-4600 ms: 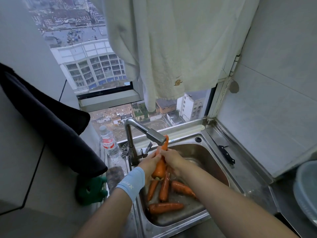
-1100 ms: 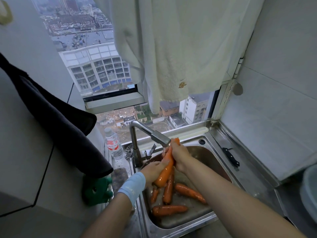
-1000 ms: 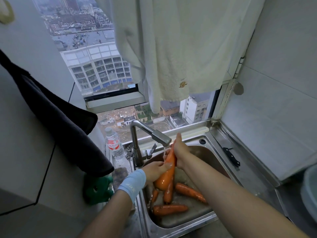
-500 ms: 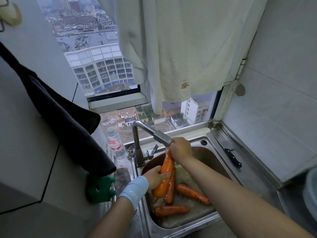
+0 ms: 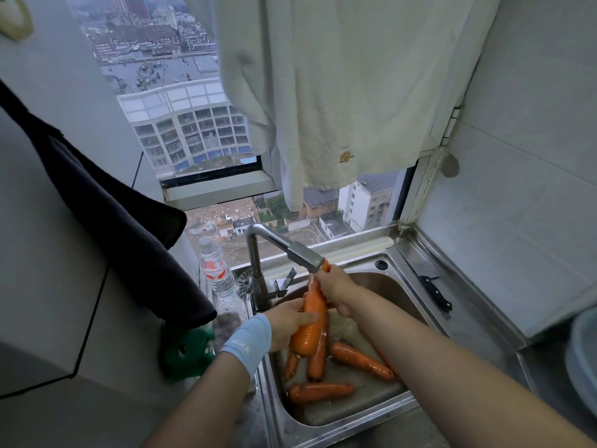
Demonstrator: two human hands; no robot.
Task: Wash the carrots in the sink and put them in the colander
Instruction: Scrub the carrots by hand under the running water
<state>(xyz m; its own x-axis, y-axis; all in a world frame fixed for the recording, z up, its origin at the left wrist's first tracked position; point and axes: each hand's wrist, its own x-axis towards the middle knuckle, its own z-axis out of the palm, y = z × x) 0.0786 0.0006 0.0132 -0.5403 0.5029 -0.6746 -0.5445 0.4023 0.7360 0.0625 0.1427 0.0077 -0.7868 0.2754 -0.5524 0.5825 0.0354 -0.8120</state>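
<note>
The left hand [image 5: 286, 323] has its fingers [image 5: 302, 315] curled round the thick lower half of a large carrot [image 5: 310, 331]. The right hand [image 5: 336, 289] has its fingers closed round the thin upper end, just under the faucet spout [image 5: 303, 253]. Below the fingers, four more carrots [image 5: 318, 391] lie wet on the bottom of the steel sink [image 5: 403, 286], and well to their right a pale round container [image 5: 584, 360] shows at the frame edge, its contents hidden.
</note>
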